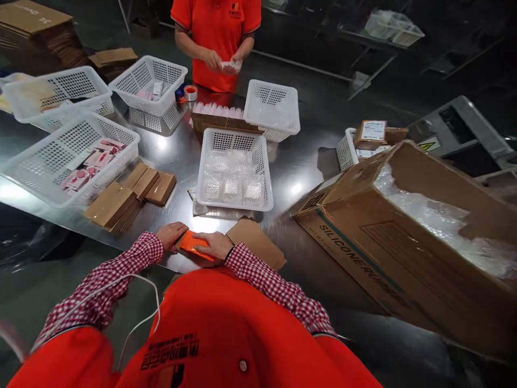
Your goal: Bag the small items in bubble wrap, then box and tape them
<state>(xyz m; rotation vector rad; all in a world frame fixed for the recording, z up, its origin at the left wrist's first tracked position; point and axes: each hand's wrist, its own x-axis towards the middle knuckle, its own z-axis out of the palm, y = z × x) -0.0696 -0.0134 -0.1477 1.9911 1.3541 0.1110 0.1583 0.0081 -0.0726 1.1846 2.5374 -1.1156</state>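
At the table's near edge, a small brown cardboard box [182, 250] lies under an orange flat packet [194, 244]. My left hand [171, 235] is closed on the box's left end, its fingertips partly hidden. Across the orange packet reaches my right hand [216, 246], thumb and fingers gripping it against the box. A flat piece of brown cardboard [258, 243] lies by my right wrist. Small folded brown boxes [110, 203] are stacked to the left of my hands. Ahead stands a white basket [236, 205] holding several bubble-wrapped packs [231, 186].
Pink-and-white packets [95, 159] lie in a white basket [121, 125] at left; more baskets stand behind. A large open carton [347, 242] with bubble wrap [428, 215] blocks the right side. Across the table, a co-worker in orange [220, 40] holds something whitish. A tape roll [190, 92] sits there.
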